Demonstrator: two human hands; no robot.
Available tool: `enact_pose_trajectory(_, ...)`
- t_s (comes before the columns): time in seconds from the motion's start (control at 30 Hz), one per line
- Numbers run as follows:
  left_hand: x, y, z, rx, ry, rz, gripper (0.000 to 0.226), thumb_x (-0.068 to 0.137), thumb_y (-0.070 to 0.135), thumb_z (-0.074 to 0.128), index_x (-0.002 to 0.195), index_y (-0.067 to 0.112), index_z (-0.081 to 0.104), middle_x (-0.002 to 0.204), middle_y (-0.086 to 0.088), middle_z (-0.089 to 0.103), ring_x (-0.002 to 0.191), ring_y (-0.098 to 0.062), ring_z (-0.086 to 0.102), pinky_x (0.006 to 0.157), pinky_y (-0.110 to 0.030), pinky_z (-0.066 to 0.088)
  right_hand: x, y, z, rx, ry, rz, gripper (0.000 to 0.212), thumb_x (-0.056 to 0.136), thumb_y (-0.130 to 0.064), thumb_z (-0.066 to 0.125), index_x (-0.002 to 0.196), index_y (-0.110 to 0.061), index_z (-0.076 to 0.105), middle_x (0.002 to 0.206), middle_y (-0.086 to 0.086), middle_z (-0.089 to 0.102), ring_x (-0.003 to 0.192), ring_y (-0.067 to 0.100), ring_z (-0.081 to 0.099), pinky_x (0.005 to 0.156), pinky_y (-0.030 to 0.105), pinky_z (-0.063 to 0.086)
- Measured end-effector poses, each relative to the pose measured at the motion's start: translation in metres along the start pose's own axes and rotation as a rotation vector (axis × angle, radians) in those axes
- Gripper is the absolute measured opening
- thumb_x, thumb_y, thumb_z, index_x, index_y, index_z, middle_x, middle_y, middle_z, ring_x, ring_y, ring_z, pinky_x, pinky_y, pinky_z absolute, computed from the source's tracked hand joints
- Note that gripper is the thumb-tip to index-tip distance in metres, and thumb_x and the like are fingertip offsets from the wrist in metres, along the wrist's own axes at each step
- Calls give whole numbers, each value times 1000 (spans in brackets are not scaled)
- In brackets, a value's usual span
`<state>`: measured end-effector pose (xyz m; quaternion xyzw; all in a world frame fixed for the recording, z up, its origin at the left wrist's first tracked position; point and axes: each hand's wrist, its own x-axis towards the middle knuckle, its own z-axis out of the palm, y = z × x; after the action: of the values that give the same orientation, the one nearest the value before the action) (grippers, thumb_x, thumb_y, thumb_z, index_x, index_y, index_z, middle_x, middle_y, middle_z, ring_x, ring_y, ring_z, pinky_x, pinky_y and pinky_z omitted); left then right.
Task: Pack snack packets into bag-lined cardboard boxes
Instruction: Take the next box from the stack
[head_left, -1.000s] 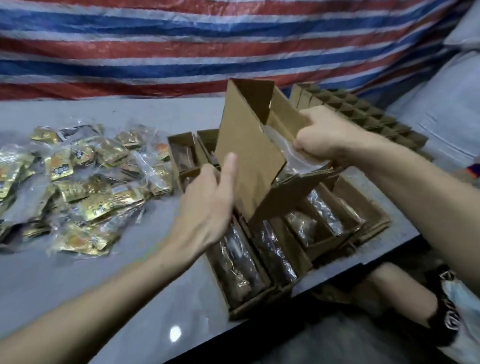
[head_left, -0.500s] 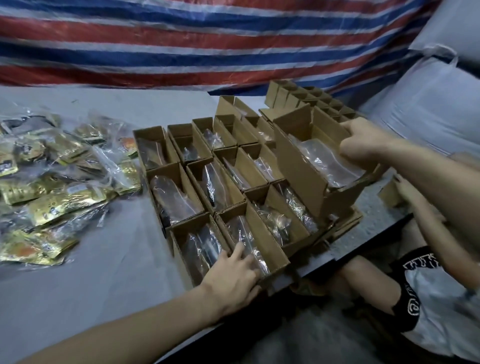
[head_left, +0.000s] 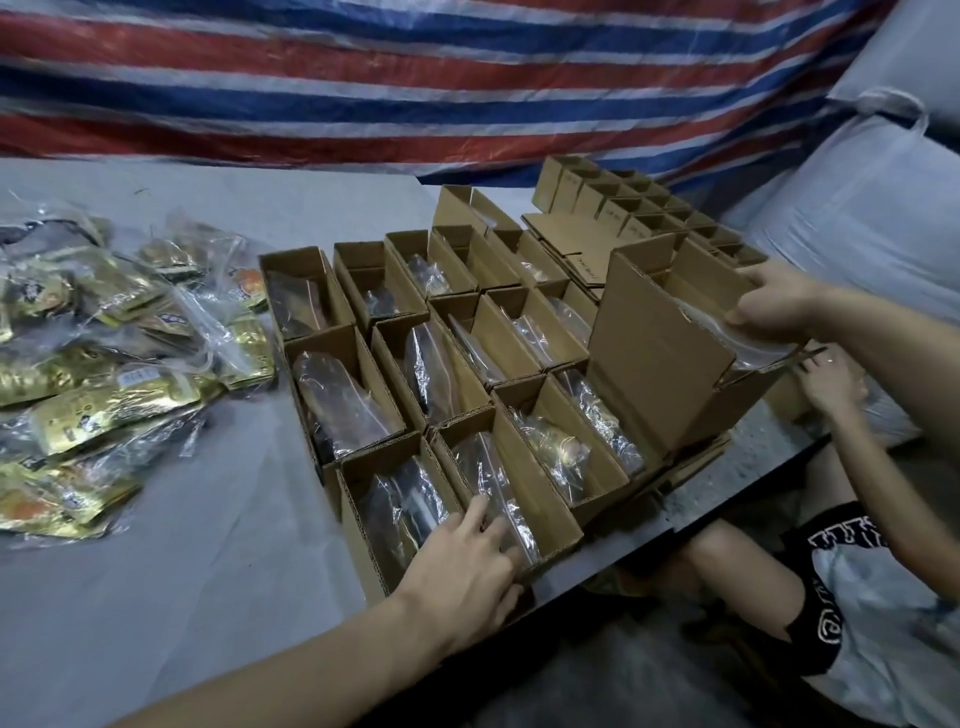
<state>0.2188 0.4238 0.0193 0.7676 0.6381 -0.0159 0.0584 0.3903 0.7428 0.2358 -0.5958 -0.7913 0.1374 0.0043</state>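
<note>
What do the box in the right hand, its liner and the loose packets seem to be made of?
The box: brown corrugated cardboard, matte; fluting shows along the cut edges. The liner: thin clear plastic film, glossy, with glints and wrinkles. The packets: probably gold metallised foil or plastic, shiny, with crinkled reflections.

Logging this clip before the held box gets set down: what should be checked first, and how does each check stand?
1. Right hand grips held box: ok.
2. Liner bag pinched at its rim by the fingers: ok.
3. Left hand flat on front boxes: ok.
4. Landing spot under the held box free: cannot tell, hidden.
5. Other person's hand clear: not ok, just beneath the box's end.
6. Snack packets piled left of the boxes: ok.
</note>
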Motion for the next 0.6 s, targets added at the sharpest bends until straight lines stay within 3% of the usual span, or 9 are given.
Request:
enact_pose_trajectory(0.23, -10, -12, -13, -169, 45, -52, 59, 96, 68, 30, 132, 22, 44, 133, 0, 45, 122, -22, 42, 99, -39, 37, 21, 16, 3, 19, 13, 30, 23, 86, 1, 58, 100, -15, 67, 89, 11, 64, 78, 23, 60, 59, 30, 40)
enact_pose_trajectory(0.47, -13, -44, -46, -198, 217, -64, 48, 99, 61, 27, 129, 30, 47, 125, 10, 49, 115, -13, 50, 94, -31, 45, 34, 35, 15, 17, -52, 81, 26, 89, 2, 56, 110, -12, 65, 95, 11, 63, 81, 21, 59, 61, 29, 41)
enact_pose_trajectory(0.53, -14, -53, -51, -180, 225, -81, 47, 99, 60, 28, 128, 30, 49, 123, 11, 50, 112, -11, 51, 92, -29, 46, 35, 41, 19, 37, -68, 89, 30, 91, 1, 56, 118, -10, 63, 99, 11, 63, 86, 22, 59, 65, 30, 42)
enact_pose_trajectory(0.6, -14, -61, -53, -172, 235, -116, 44, 99, 59, 30, 125, 31, 51, 120, 12, 50, 110, -10, 52, 89, -28, 45, 35, 46, 20, 64, -82, 104, 38, 92, 0, 58, 128, -12, 59, 108, 12, 63, 97, 27, 59, 80, 34, 42)
